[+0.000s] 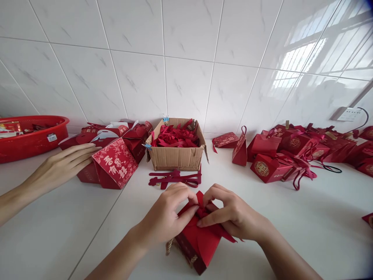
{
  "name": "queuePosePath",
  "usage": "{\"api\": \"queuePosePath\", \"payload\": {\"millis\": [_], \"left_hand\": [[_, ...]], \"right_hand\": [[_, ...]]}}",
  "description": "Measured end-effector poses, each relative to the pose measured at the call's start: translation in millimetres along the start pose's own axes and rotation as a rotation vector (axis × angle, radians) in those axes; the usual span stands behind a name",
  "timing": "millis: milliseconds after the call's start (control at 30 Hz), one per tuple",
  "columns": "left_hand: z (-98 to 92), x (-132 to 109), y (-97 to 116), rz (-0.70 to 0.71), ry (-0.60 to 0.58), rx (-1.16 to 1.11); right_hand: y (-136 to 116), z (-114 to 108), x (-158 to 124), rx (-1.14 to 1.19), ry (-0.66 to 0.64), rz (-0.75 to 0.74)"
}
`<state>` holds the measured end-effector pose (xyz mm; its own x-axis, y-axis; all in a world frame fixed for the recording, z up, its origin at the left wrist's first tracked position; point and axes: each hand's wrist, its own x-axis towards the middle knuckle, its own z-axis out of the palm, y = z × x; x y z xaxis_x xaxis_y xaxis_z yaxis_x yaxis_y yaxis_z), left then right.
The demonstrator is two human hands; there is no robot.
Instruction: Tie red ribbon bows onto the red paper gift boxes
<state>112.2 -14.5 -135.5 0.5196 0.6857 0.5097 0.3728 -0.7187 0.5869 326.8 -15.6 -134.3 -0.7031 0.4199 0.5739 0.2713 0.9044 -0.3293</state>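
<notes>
A red gift box point(204, 243) lies in front of me on the white table, with a twisted cord handle point(190, 259) along its near side. On its top is a red ribbon point(201, 212), gathered into a knot, with loose tails running out to the right. My left hand point(175, 212) pinches the ribbon between thumb and forefinger from the left. From the right, my right hand point(237, 214) grips the same ribbon at the knot with bent fingers. Part of the knot is hidden by my fingertips.
Behind the gift box are dark red straps point(175, 179) and a cardboard box point(176, 158) of red ribbons. Another person's hand point(65, 161) touches red boxes point(115, 163) at left, near a red basin point(32, 142). Several finished-looking boxes point(271, 167) stand at right.
</notes>
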Motion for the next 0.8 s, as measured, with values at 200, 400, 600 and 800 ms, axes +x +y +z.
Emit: {"api": "queuePosePath", "payload": {"millis": [200, 400, 600, 800], "left_hand": [[-3.0, -1.9, -1.3, 0.033, 0.026, 0.057], [-4.3, -2.3, 6.1, 0.19, 0.03, 0.294], [1.4, -2.3, 9.7, 0.138, 0.056, 0.399], [7.4, -3.4, 13.5, -0.046, 0.011, 0.19]], "right_hand": [[2.0, 1.3, -2.3, 0.048, 0.006, 0.009], [0.8, 2.5, -2.2, 0.012, 0.001, 0.025], [-1.6, 3.1, -0.3, 0.015, 0.016, 0.018], [-3.4, 4.1, 1.4, 0.026, 0.032, -0.002]]}}
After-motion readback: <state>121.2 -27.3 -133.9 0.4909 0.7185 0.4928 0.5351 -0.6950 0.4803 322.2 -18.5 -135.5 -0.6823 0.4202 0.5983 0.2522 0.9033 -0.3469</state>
